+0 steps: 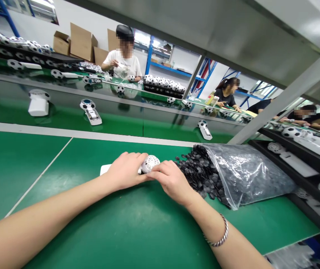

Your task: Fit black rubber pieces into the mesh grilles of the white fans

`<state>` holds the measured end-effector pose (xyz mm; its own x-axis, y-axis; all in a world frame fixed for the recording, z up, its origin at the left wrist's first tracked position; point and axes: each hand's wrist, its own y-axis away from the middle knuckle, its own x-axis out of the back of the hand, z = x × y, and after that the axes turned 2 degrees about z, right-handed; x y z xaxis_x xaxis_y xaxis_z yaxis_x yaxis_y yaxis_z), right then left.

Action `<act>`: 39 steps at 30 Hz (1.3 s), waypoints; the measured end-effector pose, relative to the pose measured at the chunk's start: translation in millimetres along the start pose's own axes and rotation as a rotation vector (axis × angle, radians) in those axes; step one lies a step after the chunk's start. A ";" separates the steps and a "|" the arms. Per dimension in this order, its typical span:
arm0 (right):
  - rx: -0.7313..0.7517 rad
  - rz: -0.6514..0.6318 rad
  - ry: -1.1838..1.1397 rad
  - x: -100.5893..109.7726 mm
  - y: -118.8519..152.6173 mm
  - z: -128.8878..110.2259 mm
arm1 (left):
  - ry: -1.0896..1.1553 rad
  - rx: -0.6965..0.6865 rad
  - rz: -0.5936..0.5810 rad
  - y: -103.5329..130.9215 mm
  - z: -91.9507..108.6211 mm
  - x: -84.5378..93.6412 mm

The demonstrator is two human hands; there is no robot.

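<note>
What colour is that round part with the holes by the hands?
The round part is white, seen best in the head view.

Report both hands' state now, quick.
Left hand: closed around the white plastic piece with round openwork head.
Right hand: curled at that head's edge; whether it holds anything cannot be told.

Head view. At the center of the frame I have the left hand [129,170] laid over a white handheld unit [152,162] with a round, openwork head; the right hand [173,181], a twisted bracelet [223,232] on its wrist, has its fingers at the head's lower edge. Right of center on the green bench [115,231], I see black pieces [200,170] spilling from a clear bag [255,177]. Upper center: a person in a white shirt [126,67].
</note>
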<state>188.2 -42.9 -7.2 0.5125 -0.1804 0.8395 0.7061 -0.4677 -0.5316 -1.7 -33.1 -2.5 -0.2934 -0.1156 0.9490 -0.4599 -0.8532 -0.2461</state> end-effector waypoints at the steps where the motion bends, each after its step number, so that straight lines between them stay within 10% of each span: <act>1: 0.006 -0.001 0.010 -1.5 -0.7 -1.6 | -0.010 -0.006 0.000 0.2 0.6 -0.3; 19: -0.501 0.228 -0.384 -16.3 -0.6 -3.2 | -0.001 0.056 -0.019 -1.5 -1.1 -1.0; 39: -0.679 0.084 -0.641 -22.8 1.3 8.2 | 0.007 0.075 -0.043 -2.8 0.2 -0.2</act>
<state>181.4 -32.3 -27.9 0.8632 0.1801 0.4716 0.3216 -0.9163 -0.2388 -0.2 -30.8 -1.9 -0.2807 -0.0742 0.9569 -0.4084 -0.8930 -0.1891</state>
